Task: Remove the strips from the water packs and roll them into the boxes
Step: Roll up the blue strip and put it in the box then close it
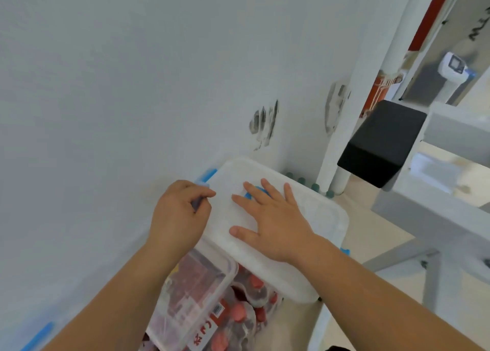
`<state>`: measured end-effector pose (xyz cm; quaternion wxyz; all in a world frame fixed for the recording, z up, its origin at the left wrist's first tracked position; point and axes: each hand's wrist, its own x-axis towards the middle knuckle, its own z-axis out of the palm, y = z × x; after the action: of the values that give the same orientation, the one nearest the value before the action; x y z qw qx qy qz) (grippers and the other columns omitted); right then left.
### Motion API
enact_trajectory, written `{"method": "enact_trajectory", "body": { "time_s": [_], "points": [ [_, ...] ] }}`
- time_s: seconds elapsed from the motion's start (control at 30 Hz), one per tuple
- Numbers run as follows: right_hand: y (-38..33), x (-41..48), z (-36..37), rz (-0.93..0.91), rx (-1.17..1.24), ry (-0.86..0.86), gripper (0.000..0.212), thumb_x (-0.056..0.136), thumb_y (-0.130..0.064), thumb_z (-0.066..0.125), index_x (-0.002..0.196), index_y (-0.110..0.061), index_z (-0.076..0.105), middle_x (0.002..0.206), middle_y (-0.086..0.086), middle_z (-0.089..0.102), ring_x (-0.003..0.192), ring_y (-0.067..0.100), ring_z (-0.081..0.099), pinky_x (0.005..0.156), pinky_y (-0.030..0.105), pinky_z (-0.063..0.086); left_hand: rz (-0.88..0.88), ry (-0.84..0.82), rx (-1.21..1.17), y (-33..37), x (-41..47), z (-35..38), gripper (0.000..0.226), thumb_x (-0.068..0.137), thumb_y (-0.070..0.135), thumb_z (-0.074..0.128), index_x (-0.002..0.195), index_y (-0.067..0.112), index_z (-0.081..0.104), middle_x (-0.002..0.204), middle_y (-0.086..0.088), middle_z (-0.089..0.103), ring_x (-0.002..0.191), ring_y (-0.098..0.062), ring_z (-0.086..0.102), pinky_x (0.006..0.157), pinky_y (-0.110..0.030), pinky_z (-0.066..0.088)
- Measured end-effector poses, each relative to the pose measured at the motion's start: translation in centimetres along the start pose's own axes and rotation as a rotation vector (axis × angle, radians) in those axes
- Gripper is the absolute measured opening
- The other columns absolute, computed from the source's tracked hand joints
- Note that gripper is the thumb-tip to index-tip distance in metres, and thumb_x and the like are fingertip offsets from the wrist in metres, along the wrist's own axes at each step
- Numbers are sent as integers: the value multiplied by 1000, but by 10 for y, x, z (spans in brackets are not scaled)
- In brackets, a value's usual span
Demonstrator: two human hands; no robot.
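A translucent white box with a lid [313, 212] stands against the wall. My right hand [270, 218] lies flat on the lid with fingers spread; something blue shows under its fingers. My left hand [180, 212] curls its fingers round the lid's left edge beside a blue latch [206, 175]. Below it sits a clear box [201, 297], and beside that a shrink-wrapped pack of red-capped bottles [246, 316]. No strip is visible.
A white wall [132, 85] with dark scuff marks fills the left. A black block [384, 141] on a grey metal frame juts in at the right. A white post [342, 149] and several green-capped bottles [315, 186] stand behind the box.
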<state>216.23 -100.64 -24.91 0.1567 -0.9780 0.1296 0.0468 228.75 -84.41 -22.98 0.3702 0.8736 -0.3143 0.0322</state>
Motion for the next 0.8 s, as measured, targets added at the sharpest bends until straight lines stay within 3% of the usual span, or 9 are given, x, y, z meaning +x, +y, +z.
{"method": "enact_trajectory", "body": {
  "time_s": [0.17,0.37,0.5,0.57,0.7,0.8],
  "points": [
    [11,-24,-10,70,7,74,78,87,-81,34,154,-44,24,169,-7,8,156,21,-7,123,53,-13,82,-22,150,-4,-3,7,20,82,6,71,93,21,79,95,1,61,78,-20,63,72,-25,45],
    [36,-78,-14,196,141,190,72,85,-76,33,148,-43,39,165,-10,26,156,15,4,127,47,-4,208,-74,18,22,-14,9,23,88,2,64,95,19,79,105,0,60,76,-16,59,76,-28,50],
    [48,-109,5,222,202,262,68,85,-77,33,141,-42,50,160,-9,36,154,17,15,125,40,1,405,-264,-108,58,-41,19,30,89,19,50,97,22,79,111,-2,60,92,-11,60,83,-10,45],
    [52,-122,16,244,240,349,64,86,-74,38,134,-38,58,155,-6,43,151,20,25,125,42,12,486,-405,-138,73,-56,27,32,90,25,47,100,23,78,112,0,58,95,-11,60,82,-16,48],
    [55,-144,30,302,317,566,51,85,-65,54,122,-30,66,143,-2,50,135,23,41,112,43,37,569,-618,-17,84,-79,38,34,80,42,62,110,31,73,112,8,52,86,-9,59,77,-25,52],
    [50,-157,39,345,446,599,46,82,-63,61,113,-29,66,130,-6,47,125,16,42,104,29,35,633,-642,133,80,-85,47,48,66,52,76,111,37,70,113,7,52,87,-9,56,77,-22,49]
  ]
}}
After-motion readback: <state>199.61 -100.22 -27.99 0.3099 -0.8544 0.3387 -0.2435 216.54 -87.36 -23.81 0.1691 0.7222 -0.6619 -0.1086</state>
